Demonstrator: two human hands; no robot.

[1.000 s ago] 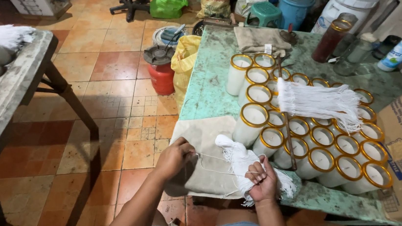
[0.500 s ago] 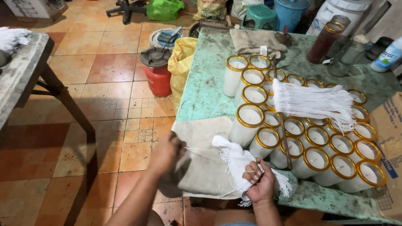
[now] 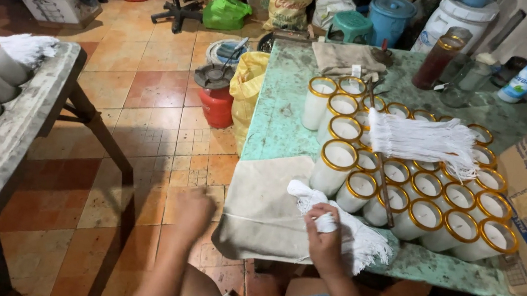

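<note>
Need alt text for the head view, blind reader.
A person's right hand grips a bundle of white wicks on a cloth at a green table's edge; the left hand is blurred beside it. Gold-rimmed glass candles crowd the table.

So colours: the wick bundle (image 3: 333, 222) under the right hand (image 3: 325, 244) is plain white, fringed at the end. The cloth (image 3: 264, 209) just left of that hand is a dull beige. Just beyond the hand, the candle glasses (image 3: 424, 215) hold white wax with gold-yellow rims, and another white wick bundle (image 3: 422, 141) lies across them. The bench (image 3: 279, 124) is a worn mint green, mottled with grey stains. Past the left hand (image 3: 193, 209), the floor (image 3: 144, 117) is a patchwork of orange, terracotta and cream tiles. Further out there's a red gas cylinder (image 3: 216, 105) and a yellow bag (image 3: 246, 88).
</note>
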